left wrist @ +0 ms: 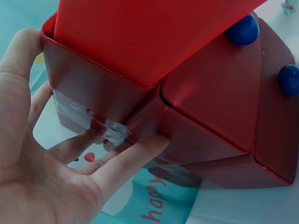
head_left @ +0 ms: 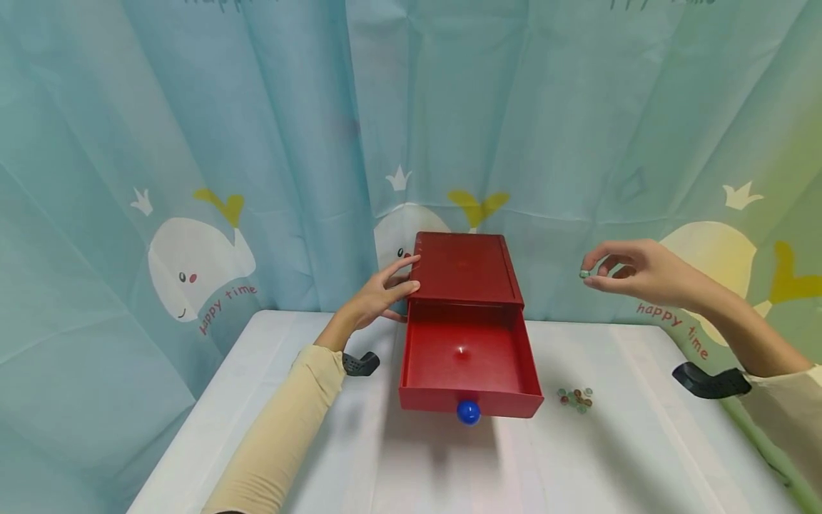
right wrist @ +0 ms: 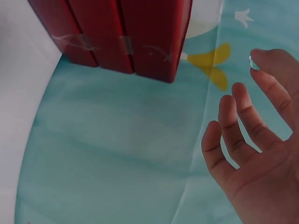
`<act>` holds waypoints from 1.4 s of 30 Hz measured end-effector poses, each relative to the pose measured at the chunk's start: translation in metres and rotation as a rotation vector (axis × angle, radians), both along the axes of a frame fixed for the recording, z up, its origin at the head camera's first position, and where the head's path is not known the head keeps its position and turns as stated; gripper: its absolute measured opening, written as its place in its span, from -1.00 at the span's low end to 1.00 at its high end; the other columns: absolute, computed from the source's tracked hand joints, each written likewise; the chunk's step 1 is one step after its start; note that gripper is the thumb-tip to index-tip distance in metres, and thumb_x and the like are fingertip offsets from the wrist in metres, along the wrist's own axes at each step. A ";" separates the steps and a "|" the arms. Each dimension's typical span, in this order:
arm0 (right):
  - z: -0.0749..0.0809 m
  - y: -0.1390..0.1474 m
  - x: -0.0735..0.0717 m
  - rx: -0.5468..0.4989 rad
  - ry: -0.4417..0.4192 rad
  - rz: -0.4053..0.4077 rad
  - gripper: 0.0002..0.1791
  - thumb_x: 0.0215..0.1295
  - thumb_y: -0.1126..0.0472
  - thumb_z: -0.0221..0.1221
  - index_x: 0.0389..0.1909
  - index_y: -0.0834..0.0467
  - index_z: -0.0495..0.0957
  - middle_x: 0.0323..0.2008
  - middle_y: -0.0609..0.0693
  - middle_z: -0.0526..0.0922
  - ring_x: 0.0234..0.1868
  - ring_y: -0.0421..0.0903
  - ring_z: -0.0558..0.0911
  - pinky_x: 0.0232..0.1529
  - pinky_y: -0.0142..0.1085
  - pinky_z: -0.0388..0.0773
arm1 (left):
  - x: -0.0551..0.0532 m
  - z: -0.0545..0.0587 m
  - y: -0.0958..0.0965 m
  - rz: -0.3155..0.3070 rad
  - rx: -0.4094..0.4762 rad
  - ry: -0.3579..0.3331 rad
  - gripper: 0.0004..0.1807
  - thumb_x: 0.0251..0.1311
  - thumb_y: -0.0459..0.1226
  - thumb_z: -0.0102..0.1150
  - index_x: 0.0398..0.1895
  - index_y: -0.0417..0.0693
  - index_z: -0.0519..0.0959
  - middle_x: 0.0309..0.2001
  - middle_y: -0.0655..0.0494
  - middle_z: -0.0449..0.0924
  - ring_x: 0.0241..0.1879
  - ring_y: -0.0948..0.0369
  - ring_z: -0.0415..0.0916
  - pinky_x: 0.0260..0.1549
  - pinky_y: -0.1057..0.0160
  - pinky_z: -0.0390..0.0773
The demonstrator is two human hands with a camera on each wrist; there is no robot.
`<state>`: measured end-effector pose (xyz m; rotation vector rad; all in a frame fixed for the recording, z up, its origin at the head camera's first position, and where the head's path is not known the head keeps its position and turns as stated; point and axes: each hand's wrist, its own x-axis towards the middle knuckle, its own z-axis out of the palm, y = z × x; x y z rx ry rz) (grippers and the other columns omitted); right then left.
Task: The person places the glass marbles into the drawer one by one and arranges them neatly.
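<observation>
A dark red drawer cabinet (head_left: 467, 268) stands on the white table with its top drawer (head_left: 462, 357) pulled out, a blue knob (head_left: 468, 412) on the front. The drawer's inside is bare in the head view. My left hand (head_left: 379, 294) rests against the cabinet's left side with fingers spread; in the left wrist view its fingertips (left wrist: 156, 142) touch the side wall. Raised in the air to the right of the cabinet, my right hand (head_left: 632, 271) pinches a small greenish glass marble (head_left: 584, 274) between thumb and index finger. Its other fingers are loosely bent.
A small cluster of green and reddish-brown glass marbles (head_left: 576, 398) lies on the white table (head_left: 616, 457), right of the drawer. Two lower drawers with blue knobs (left wrist: 290, 80) show in the left wrist view. A blue-green whale-print curtain (head_left: 308, 143) hangs behind.
</observation>
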<state>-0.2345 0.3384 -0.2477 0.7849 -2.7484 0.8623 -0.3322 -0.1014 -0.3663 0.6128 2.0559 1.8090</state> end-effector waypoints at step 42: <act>-0.004 -0.180 -0.049 0.070 -0.155 0.488 -0.81 0.26 0.17 0.42 -0.13 -0.05 0.67 -0.22 -0.15 0.68 -0.27 -0.10 0.65 -0.24 -0.18 0.71 | 0.005 0.003 -0.002 0.020 -0.021 0.016 -0.33 0.46 -0.07 0.16 0.57 0.49 0.22 0.57 -0.02 0.12 0.44 -0.10 0.27 -0.07 -0.19 0.69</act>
